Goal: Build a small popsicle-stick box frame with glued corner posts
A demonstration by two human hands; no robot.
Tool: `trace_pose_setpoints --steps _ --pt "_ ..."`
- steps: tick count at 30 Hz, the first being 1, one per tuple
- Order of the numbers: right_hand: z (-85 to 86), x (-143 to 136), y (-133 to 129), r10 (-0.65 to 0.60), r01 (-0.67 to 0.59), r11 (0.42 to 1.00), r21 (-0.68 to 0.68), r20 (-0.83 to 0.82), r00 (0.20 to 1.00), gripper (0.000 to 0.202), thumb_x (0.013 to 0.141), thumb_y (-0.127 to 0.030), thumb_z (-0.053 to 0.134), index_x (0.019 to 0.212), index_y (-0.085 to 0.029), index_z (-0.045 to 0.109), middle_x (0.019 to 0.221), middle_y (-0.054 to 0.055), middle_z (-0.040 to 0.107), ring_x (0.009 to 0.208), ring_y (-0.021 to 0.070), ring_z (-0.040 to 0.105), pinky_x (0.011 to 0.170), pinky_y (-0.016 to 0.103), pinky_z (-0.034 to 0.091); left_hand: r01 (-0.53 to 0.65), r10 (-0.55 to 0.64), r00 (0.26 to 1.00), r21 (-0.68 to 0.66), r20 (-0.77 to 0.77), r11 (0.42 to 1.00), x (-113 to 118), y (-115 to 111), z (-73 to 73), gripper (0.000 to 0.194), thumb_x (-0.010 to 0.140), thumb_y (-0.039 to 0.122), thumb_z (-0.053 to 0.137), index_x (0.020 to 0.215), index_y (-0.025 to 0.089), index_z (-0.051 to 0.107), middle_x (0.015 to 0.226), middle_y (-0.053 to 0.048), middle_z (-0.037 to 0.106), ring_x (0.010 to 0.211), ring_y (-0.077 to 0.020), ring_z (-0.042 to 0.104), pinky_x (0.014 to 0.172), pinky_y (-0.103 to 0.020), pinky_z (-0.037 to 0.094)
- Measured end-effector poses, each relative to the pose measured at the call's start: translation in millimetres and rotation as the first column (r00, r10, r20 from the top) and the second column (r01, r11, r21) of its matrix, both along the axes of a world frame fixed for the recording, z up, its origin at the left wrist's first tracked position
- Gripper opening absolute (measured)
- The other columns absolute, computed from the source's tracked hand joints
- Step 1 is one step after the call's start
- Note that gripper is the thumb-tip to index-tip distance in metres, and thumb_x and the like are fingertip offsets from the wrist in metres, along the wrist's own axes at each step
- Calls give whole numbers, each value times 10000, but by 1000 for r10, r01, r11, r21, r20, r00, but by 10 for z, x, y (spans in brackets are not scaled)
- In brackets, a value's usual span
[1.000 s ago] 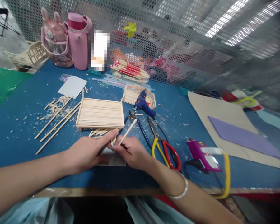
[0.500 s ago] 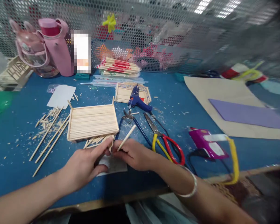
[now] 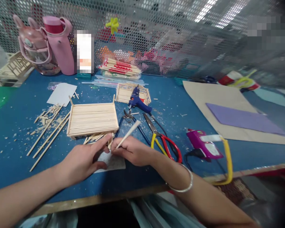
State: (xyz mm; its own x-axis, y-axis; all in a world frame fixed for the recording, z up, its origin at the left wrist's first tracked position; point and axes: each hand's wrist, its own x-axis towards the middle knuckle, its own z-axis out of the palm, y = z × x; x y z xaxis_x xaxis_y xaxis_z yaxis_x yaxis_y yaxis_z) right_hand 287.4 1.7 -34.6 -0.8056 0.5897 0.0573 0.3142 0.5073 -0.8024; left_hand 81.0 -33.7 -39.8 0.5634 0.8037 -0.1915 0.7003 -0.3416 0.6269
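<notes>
My right hand point(image 3: 133, 151) is closed round a thin pale stick point(image 3: 128, 133), which slants up to the right. Beside it, the fingertips of my left hand point(image 3: 85, 158) touch short wooden pieces point(image 3: 110, 141); its thumb is apart from its index finger. Under my hands lies a whitish sheet point(image 3: 115, 161). A wooden stick panel with low sides point(image 3: 93, 118) and two upright posts at its back corners stands just beyond my left hand. More short sticks point(image 3: 95, 138) lie along its front edge.
Pliers point(image 3: 128, 116), a blue glue gun point(image 3: 139, 103) and red-and-yellow scissors point(image 3: 154, 128) lie beyond my right hand. Long sticks point(image 3: 48, 139) and scraps are at the left. A purple device point(image 3: 204, 145) sits right.
The camera view has shifted slightly, so the table items sit a little further left and higher. My hands remain close together, with the thin stick still in my right hand.
</notes>
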Motion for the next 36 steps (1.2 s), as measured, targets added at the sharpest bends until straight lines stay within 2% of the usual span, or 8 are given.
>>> trace_pose_setpoints --steps 6,9,13,16,21,25,29,36 --pt "-37 -79 -50 -138 138 989 53 -7 990 257 874 -311 457 681 -155 524 640 -2 565 615 103 525 597 199 383 -7 8 999 35 -40 999 -6 -11 20 724 776 277 550 1402 255 188 832 10 676 697 -169 628 603 -232 429" --pt "-49 -99 -76 -176 178 978 106 -20 984 276 877 -313 452 653 -160 502 612 -12 546 586 95 509 584 194 371 -7 9 999 39 -42 999 -4 -16 23 726 778 281 556 1403 250 188 832 6 679 683 -169 625 590 -232 423" --pt "-58 -81 -86 -98 109 982 157 -75 992 255 887 -276 428 666 -166 492 636 2 552 604 101 514 608 201 385 -12 13 999 36 -38 999 -3 -20 14 741 775 287 563 1406 244 177 858 3 683 678 -169 623 581 -233 418" --pt "-41 -42 -93 -93 101 984 146 -56 994 205 895 -242 401 745 -164 517 716 28 583 678 118 536 654 217 407 -18 19 999 32 -25 999 -8 -23 4 737 777 278 559 1405 244 175 813 17 678 692 -167 627 598 -230 425" --pt "31 30 -91 6 -10 993 119 31 1000 203 897 -176 367 794 -160 541 787 43 595 754 124 539 723 237 429 -6 6 1000 1 23 1000 -18 -16 -2 751 767 263 570 1398 283 163 1082 -6 648 729 -146 631 643 -230 446" --pt "49 51 -79 67 -67 988 142 5 998 221 886 -131 353 821 -164 562 834 57 612 816 127 546 753 242 432 -7 7 1000 4 26 1000 -18 -17 -2 759 767 269 579 1399 278 158 1087 -4 654 798 -171 634 656 -239 449" --pt "66 70 -73 109 -116 984 137 59 992 198 874 -122 384 809 -161 567 793 46 604 765 121 541 708 223 432 -3 3 999 7 43 1000 -15 -21 -1 744 777 264 570 1394 285 156 1110 2 640 795 -159 632 658 -232 448" --pt "93 88 -73 78 -81 991 104 26 997 191 872 -130 398 801 -158 573 774 35 595 746 114 527 717 236 417 -1 1 999 7 52 1000 -25 -10 -13 740 777 268 576 1398 273 173 1103 -9 643 794 -160 630 672 -243 457"
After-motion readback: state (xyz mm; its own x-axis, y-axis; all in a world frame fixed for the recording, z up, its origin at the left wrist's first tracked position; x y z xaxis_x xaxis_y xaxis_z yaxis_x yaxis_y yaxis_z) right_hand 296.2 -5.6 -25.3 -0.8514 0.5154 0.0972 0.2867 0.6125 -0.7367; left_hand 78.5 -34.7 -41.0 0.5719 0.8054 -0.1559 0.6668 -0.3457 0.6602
